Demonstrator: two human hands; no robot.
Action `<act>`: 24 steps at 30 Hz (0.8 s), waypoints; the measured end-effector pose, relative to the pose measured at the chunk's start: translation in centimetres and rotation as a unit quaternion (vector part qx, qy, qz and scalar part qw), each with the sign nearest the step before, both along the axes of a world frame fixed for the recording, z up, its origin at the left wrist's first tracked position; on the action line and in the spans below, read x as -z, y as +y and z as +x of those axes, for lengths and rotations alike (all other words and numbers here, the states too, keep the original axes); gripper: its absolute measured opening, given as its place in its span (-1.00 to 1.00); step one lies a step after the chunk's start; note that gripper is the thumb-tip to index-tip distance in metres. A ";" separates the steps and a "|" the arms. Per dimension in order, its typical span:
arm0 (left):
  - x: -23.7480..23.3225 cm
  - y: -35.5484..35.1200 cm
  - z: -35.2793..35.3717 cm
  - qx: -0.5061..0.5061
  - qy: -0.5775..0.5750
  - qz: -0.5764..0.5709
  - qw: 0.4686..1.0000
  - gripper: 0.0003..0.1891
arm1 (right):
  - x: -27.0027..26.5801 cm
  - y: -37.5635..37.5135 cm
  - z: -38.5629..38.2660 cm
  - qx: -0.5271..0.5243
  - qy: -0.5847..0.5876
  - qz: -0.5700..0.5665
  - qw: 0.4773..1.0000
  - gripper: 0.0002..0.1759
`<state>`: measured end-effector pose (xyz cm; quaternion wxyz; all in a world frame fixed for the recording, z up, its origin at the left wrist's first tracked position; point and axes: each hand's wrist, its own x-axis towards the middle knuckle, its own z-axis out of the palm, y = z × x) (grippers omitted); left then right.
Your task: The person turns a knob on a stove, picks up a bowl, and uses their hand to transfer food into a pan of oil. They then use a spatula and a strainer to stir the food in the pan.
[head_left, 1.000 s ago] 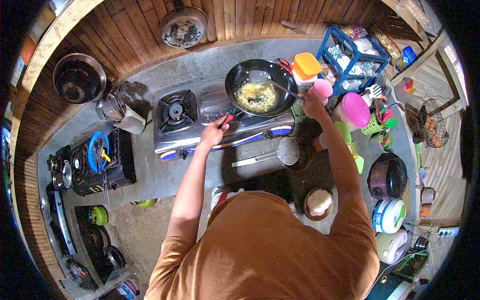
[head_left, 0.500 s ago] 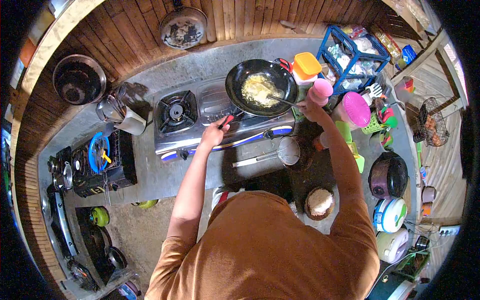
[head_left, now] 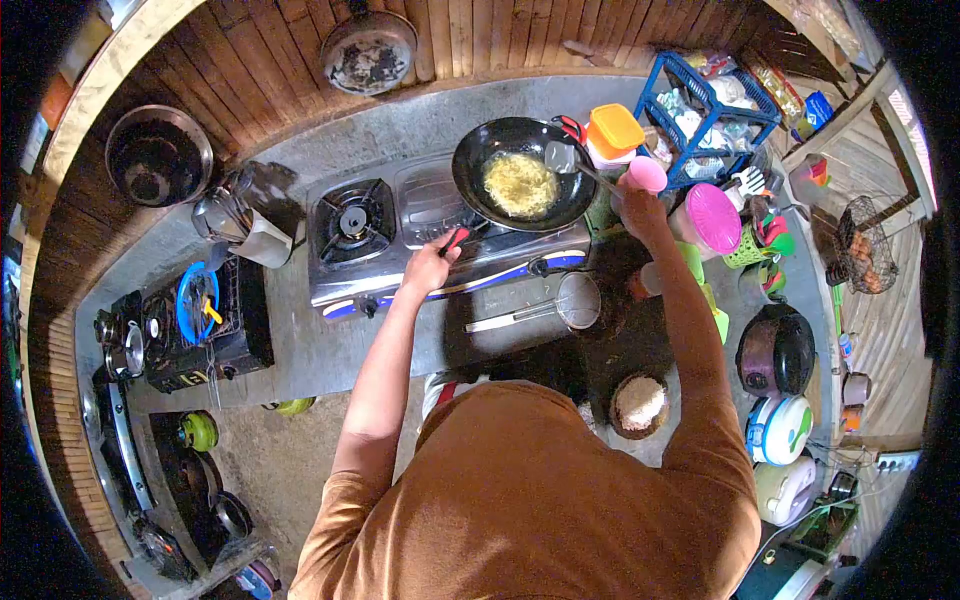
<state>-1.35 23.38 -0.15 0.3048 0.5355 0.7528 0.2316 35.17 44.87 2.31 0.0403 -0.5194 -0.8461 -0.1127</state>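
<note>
Two hands are at work in the head view. The left hand (head_left: 430, 265) is closed around the red and black handle (head_left: 456, 240) of a dark pan (head_left: 476, 165), which is beyond this hand and a little to its right, over the right part of the stove (head_left: 340, 292). Yellow food (head_left: 520, 185) lies in the pan, to the left of the right hand (head_left: 640, 210). That right hand has its fingers closed on the handle end of a spatula (head_left: 562, 157); the blade is over the pan's right side, just beside the food. I cannot tell whether it touches the pan. A pink cup (head_left: 647, 175) stands just beyond the right hand, and an orange box (head_left: 615, 128) is farther beyond. Nearer to the body than both hands, a strainer (head_left: 578, 300) rests on the counter (head_left: 310, 360).
</note>
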 end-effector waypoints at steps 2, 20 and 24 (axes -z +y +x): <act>-0.5 -0.4 0.4 0.001 0.021 0.010 1.000 -0.49 | 0.2 0.2 0.2 -0.075 -0.018 -0.066 0.995 -0.72; 1.4 0.1 -0.5 0.027 -0.021 0.041 0.999 -0.48 | 3.5 0.1 -0.5 -0.120 0.044 0.124 0.984 -0.70; 1.2 -0.1 -0.3 0.027 -0.010 0.047 0.998 -0.50 | 7.9 2.2 0.3 -0.058 0.048 -0.098 0.992 -0.71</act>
